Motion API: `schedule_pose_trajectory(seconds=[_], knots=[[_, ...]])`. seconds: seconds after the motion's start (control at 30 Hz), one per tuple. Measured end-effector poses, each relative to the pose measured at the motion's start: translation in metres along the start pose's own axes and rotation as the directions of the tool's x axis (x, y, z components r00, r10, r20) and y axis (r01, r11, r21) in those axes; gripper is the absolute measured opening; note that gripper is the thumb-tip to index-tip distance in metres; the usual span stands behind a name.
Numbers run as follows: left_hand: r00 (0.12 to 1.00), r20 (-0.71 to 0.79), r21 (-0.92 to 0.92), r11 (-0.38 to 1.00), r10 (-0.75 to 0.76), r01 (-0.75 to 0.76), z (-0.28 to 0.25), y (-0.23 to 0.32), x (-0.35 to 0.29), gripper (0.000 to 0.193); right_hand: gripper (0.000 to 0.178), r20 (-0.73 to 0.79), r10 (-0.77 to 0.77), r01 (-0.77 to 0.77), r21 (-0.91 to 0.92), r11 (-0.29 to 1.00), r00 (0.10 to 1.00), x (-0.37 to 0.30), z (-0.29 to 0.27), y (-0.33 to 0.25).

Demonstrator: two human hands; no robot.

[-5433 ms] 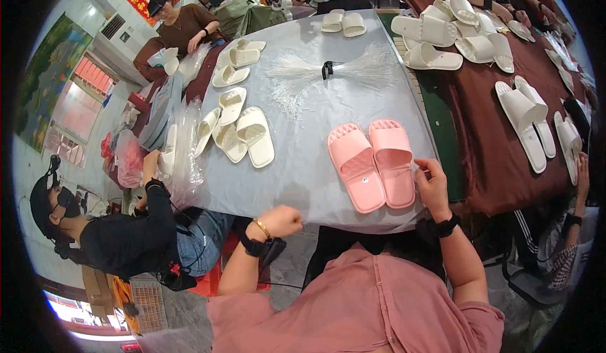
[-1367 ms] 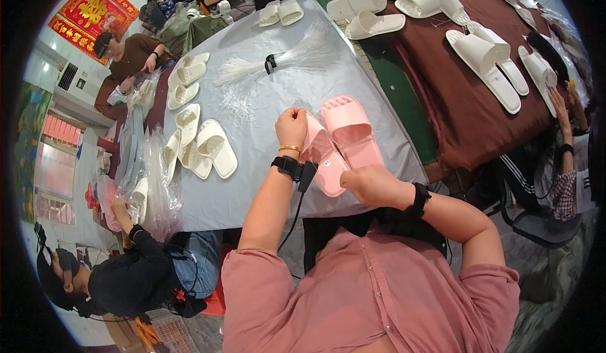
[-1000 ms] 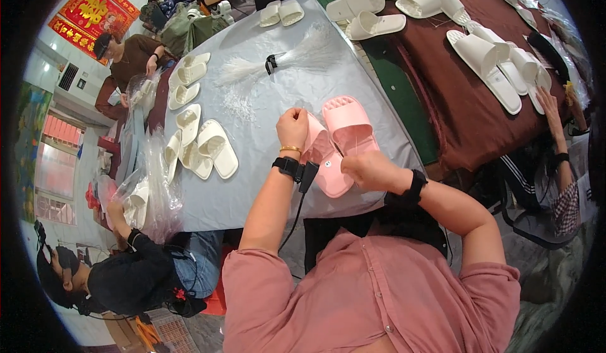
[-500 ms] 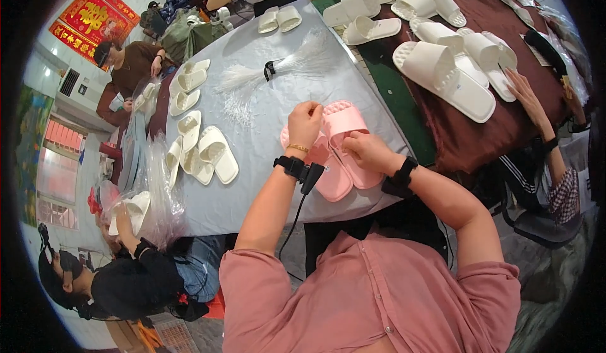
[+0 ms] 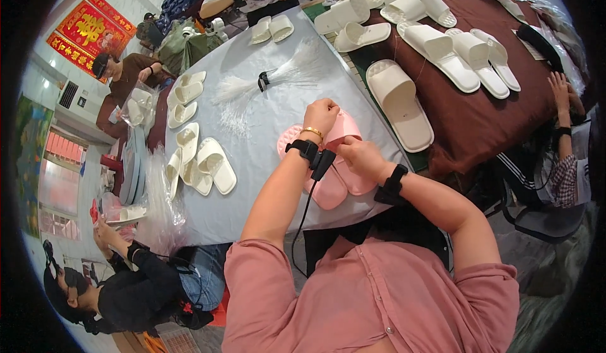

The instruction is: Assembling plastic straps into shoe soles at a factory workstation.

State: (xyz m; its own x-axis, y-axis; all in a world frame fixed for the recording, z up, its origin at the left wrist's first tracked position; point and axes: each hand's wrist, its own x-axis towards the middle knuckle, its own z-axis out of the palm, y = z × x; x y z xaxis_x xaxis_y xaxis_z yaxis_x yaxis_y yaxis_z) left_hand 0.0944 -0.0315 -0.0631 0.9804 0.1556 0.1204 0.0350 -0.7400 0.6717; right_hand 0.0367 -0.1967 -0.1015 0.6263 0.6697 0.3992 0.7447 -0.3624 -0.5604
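Note:
A pair of pink slippers (image 5: 327,193) lies side by side on the grey-covered table in front of me, toes away. My left hand (image 5: 322,115) is closed with fingertips pinched together above the far part of the pair, by the right slipper's strap. Closed as well, my right hand (image 5: 362,157) rests at the near edge of that strap. Whatever is between the fingers of either hand is hidden or too thin to see. My left forearm and its wrist camera cover part of the left slipper. Beyond my hands lies a bundle of clear plastic strands (image 5: 293,67) bound with a black tie (image 5: 262,81).
Several cream slippers (image 5: 216,165) stand along the table's left side, with another pair (image 5: 273,29) at its far end. On the right, a brown-covered table (image 5: 464,135) bears many more; one slipper (image 5: 401,108) lies at its near edge. People work left, right and ahead.
Both hands have shifted slightly, my left one to the right over the slippers. A cream slipper on the right table has moved leftward to its edge. A co-worker's hand there has drawn back.

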Motion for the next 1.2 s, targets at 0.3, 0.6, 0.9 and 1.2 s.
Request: schedule_pose_trajectory(seconds=[0.3, 0.6, 0.9, 1.2], knots=[[0.94, 0.217, 0.351, 0.92, -0.262, 0.176, 0.004, 0.023, 0.017, 0.037, 0.017, -0.028, -0.002, 0.002, 0.019, 1.0, 1.0, -0.001, 0.003, 0.005], [0.954, 0.187, 0.218, 0.957, -0.233, 0.191, 0.01, -0.004, 0.027, 0.037, 0.013, -0.058, 0.017, -0.013, 0.069, 0.998, 0.998, 0.001, 0.009, 0.007], [0.919, 0.225, 0.267, 0.927, -0.324, 0.262, 0.011, 0.006, 0.03, 0.039, 0.011, -0.109, 0.018, -0.007, 0.1, 0.995, 0.994, -0.001, 0.007, 0.008], [0.921, 0.174, 0.359, 0.894, -0.347, 0.269, 0.013, 0.015, 0.025, 0.038, 0.01, -0.126, 0.021, -0.001, 0.158, 0.987, 0.992, -0.004, 0.009, 0.008]])
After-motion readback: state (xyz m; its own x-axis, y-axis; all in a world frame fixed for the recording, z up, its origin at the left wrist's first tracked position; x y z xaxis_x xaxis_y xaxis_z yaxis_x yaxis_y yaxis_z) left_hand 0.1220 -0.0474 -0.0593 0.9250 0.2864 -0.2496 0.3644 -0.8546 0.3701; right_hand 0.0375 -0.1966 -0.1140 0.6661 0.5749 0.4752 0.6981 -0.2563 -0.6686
